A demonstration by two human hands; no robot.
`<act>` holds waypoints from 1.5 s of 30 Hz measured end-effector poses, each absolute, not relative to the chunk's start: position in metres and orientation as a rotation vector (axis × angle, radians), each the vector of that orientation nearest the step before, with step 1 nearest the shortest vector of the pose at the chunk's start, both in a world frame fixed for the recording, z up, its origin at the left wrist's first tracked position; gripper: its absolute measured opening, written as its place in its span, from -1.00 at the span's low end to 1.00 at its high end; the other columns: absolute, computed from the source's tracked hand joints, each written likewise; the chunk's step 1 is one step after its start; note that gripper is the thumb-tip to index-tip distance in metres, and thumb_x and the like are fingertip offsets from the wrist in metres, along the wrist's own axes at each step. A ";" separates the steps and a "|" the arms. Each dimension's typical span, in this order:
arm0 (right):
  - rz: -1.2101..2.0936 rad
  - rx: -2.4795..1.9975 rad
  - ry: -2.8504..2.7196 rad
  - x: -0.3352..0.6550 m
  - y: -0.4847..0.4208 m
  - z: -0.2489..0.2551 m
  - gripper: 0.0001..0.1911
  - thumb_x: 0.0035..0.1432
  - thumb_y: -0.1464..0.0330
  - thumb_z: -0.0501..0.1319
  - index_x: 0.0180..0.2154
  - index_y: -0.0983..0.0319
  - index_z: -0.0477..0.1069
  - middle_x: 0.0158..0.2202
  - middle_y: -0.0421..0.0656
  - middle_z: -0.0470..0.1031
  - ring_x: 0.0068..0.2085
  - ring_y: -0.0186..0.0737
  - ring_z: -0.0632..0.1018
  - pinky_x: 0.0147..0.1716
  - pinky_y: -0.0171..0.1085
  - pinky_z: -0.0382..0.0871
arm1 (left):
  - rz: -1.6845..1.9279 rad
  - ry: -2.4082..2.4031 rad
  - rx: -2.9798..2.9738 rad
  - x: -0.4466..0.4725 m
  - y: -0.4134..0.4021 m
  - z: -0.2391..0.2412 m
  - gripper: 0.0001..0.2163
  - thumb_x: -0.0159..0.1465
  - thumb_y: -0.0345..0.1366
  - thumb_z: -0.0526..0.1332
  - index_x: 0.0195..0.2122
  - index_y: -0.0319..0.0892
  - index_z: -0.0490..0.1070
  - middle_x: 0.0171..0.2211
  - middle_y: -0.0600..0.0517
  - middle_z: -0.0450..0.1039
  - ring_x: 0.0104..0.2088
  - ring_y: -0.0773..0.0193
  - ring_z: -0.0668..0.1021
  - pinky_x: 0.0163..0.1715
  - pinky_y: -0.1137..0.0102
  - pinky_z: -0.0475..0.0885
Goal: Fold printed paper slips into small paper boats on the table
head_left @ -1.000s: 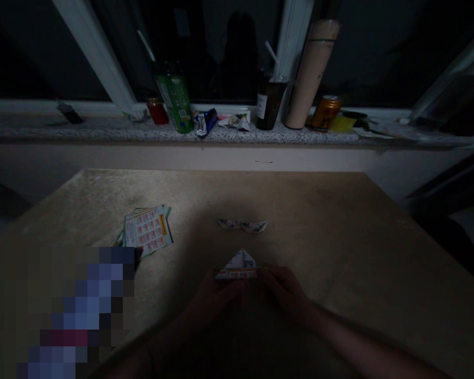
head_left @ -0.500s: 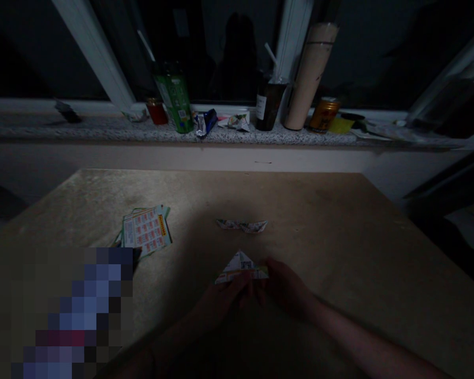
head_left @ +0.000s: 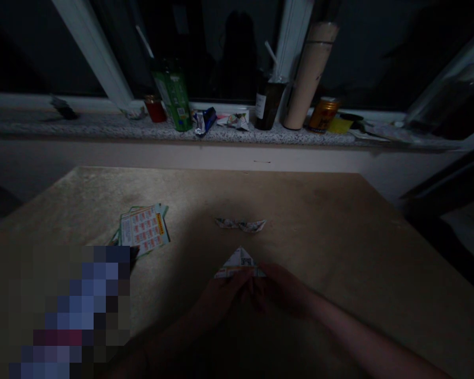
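Windowsill (head_left: pixel 114 127) holds green btl (head_left: pixel 177 102), dark cup (head_left: pixel 267 115) w/ straw (head_left: pixel 270 51) in; L fingers (head_left: pixel 239 279) & R fingers (head_left: pixel 275 275) grip folded paper (head_left: pixel 236 259).

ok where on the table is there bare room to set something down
Widest: the table to the right of the paper strip and right hand. Smaller, partly shadowed: between that strip and the cards. Crowded: the windowsill from green bottle to orange can.

Left hand (head_left: pixel 225 289), right hand (head_left: pixel 282 284) near each other, both bare, forearms (head_left: pixel 351 323) slanting inward
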State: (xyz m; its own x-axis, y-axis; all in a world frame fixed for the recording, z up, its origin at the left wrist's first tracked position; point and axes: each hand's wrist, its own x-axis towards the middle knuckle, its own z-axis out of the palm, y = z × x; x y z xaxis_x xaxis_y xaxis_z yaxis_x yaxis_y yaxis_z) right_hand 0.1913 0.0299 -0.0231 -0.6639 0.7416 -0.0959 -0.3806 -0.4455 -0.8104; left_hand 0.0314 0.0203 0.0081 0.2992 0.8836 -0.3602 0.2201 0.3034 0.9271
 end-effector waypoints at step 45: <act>1.458 -1.208 -1.350 0.194 0.029 -0.019 -0.52 0.13 -0.01 0.06 -0.60 0.21 0.17 -0.63 -0.31 0.05 -0.58 -0.38 0.09 -0.61 -0.35 -0.02 | 0.741 1.238 1.223 0.034 0.019 0.007 -0.49 0.27 0.12 -0.12 -0.61 -0.14 0.27 -0.68 0.14 0.15 -0.59 0.31 0.27 -0.50 0.44 0.17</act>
